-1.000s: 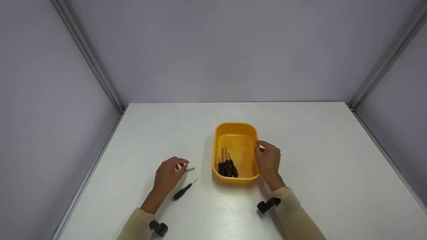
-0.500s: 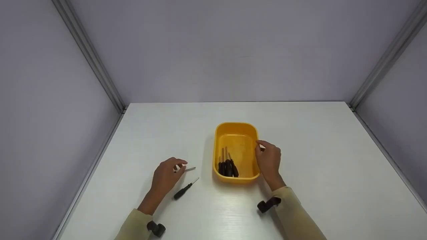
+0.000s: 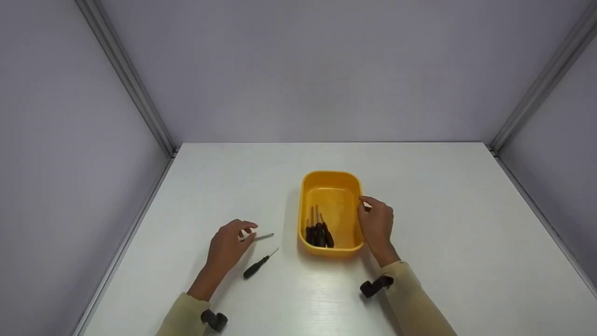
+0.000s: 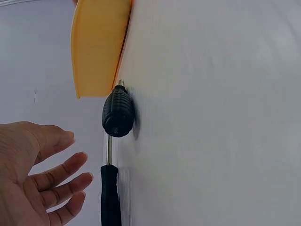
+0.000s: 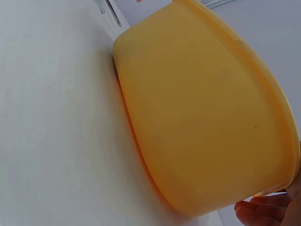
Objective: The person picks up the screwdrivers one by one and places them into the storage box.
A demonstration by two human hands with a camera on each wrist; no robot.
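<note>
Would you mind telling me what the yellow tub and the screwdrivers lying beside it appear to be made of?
The yellow tub looks like moulded plastic: uniform colour, rounded corners, a smooth, slightly glossy wall. The nearer screwdriver has a black ribbed handle, probably plastic or rubber, and a thin shiny shaft, likely steel. The screwdriver by the left hand shows a similar bright metal shaft.

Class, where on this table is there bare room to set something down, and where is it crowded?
Free: the table behind the yellow tub and right of the right hand. Crowded: between tub and left hand, where two screwdrivers lie.
</note>
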